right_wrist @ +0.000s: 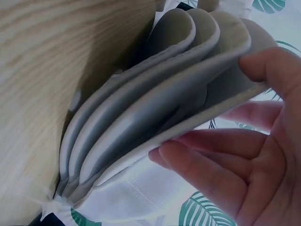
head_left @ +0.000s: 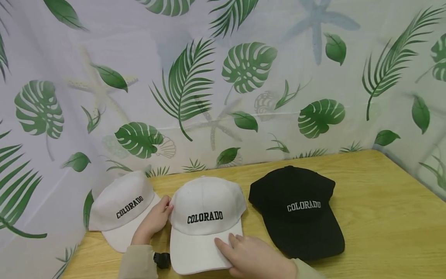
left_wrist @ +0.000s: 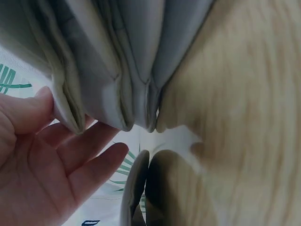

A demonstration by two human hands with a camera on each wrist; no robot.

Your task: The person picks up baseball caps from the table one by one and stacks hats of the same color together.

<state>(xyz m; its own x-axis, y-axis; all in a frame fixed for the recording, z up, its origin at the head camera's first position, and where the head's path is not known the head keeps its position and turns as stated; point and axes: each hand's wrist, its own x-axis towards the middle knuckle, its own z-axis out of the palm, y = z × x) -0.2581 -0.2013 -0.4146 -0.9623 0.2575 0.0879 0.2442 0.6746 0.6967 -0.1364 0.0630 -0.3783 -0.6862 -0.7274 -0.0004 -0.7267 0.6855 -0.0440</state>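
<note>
In the head view, a white baseball cap (head_left: 205,193) lettered COLORADO sits at the front middle of the table. It tops a nested stack of several white caps, whose brims (right_wrist: 141,103) fan apart in the right wrist view. My right hand (head_left: 256,255) pinches the front edge of the top cap's brim, lifting it a little off the brims beneath. At the stack's left side, my left hand (head_left: 156,219) grips the lower edge of the top cap, with the layered cap edges (left_wrist: 99,94) right by its fingers.
Another white COLORADO cap (head_left: 122,201) lies tilted at the left, close to my left forearm. To the right stands a black COLORADO cap (head_left: 296,209). A leaf-printed cloth (head_left: 285,23) hangs behind the wooden table (head_left: 383,217).
</note>
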